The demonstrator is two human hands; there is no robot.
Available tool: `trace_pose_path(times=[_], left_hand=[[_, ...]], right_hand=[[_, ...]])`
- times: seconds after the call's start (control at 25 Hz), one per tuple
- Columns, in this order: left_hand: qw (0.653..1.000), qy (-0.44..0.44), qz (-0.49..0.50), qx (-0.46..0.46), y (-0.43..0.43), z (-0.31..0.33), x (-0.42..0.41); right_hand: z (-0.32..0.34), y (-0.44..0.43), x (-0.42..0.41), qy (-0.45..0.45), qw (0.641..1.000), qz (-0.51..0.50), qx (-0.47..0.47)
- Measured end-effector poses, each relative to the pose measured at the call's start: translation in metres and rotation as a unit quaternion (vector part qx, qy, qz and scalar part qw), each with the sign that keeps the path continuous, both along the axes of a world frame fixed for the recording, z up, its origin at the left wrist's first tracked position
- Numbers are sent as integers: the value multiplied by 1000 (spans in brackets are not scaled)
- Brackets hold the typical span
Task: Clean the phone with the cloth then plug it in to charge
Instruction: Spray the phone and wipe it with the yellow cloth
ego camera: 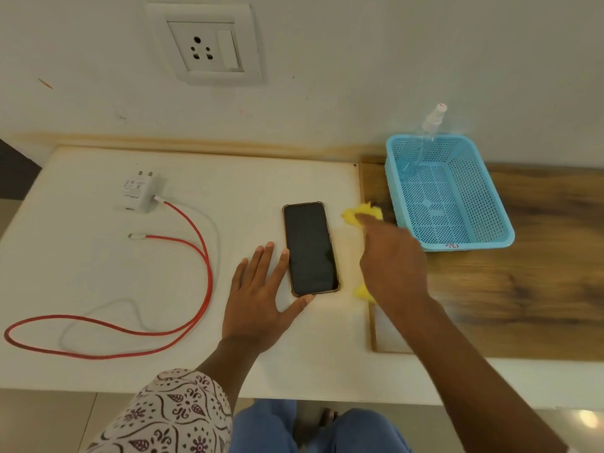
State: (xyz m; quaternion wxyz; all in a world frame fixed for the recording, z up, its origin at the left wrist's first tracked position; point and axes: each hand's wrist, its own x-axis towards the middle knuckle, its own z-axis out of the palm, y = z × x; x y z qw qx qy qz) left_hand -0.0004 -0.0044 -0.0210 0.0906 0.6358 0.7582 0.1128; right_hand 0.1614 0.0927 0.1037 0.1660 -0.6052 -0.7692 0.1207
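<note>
While the white charger (140, 194) and its red cable (183, 282) lie far left on the table (98, 371), the left hand (258, 299) rests flat, fingers spread, fingertips and thumb touching the phone (310, 249). Just right, the right hand (392, 266) clutches the yellow cloth (361, 214) beside the blue basket (457, 197).

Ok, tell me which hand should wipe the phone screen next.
Right. The right hand already holds the yellow cloth just beside the phone, while the left hand lies open and flat, steadying the phone's lower-left edge.
</note>
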Motion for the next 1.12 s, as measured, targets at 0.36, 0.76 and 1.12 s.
trace_pose_path(times=[0.36,0.76,1.12], left_hand=[[1000,3,-2,5,0,1,0],[1000,-8,-17,23,2,7,0],[1000,6,-9,4,1,2,0]], right_hand=[[-55,64,-83,-176,970,118,-116],[-73,11,-104,-195,951,232,-60],[-73,18,-44,-177,957,213,-82]])
